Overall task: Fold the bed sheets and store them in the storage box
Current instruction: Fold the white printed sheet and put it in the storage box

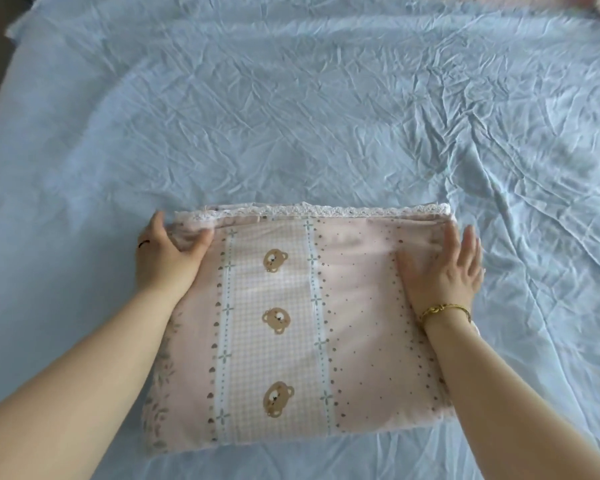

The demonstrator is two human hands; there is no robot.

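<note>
Folded pink sheet (361, 306) flat by bed's (291, 116) near edge; lace hem toward far edge, 3-bear stripe running near-far. Left hand (168, 261) grasps sheet's far-left corner; right hand (444, 268) released, flat on far-right corner.

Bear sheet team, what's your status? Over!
Left hand grips far corner of bear sheet. Right hand flat, pressing its right side. Sheet folded on blue bed, nothing blocking.

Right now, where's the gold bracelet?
In the head view, the gold bracelet rings the wrist behind the right hand, at the right edge of the bear-print sheet.
</note>
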